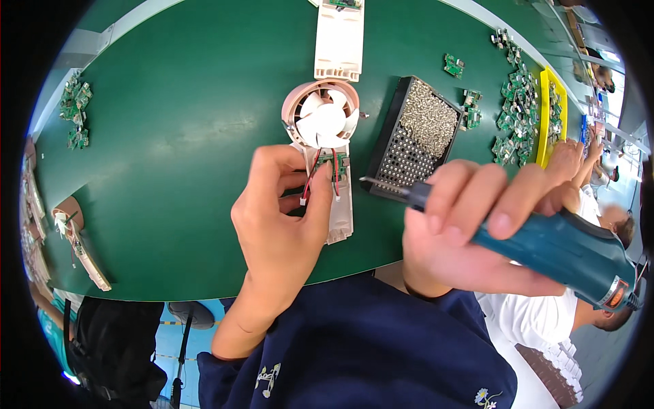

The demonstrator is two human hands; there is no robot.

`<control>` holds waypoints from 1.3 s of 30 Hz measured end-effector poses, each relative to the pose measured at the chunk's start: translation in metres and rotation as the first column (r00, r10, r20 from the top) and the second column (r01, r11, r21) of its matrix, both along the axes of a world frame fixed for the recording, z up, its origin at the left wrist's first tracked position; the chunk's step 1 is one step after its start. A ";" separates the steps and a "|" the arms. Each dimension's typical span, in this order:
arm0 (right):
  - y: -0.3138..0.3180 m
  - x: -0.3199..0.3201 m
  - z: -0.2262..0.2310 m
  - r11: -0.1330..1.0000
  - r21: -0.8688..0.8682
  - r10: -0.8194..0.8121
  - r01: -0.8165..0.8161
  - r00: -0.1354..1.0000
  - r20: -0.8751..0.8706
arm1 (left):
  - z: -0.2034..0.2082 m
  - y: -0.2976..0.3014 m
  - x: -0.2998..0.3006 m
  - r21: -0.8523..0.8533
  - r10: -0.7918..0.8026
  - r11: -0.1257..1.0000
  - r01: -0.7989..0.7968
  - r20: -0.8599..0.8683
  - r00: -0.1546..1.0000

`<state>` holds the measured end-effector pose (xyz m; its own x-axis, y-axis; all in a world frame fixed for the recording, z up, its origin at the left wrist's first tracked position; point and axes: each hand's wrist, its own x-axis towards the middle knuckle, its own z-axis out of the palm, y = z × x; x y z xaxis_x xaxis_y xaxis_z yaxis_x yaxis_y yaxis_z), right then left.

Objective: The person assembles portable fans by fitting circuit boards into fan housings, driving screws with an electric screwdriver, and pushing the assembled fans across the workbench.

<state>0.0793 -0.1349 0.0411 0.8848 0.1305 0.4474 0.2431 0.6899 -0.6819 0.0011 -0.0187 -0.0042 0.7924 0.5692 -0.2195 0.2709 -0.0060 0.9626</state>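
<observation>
A pink-and-white handheld fan [323, 117] lies face up with its half-shell handle [342, 217] toward me. Inside the handle sits a small green circuit board [343, 165]; red and black wires with white plugs run down from the fan. My left hand [272, 208] is closed at the handle's left side, its thumb on the board beside the wires. Fingers of my right hand [460, 228] wrap round a blue-green electric screwdriver [555, 249]. Its bit points left, above the near edge of a black screw tray [383, 151], apart from the fan.
A white shell piece [338, 42] lies beyond the fan. Loose circuit boards [518, 112] spread at the right beside a yellow bin [544, 119]; more boards [75, 102] lie far left. Another fan assembly [83, 252] rests at the near left. Other people work at the right.
</observation>
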 end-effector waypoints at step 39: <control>0.005 0.001 -0.026 0.993 0.054 0.104 -0.105 0.994 0.025 | -0.015 0.001 -0.006 0.390 -0.166 0.917 0.079 0.193 0.967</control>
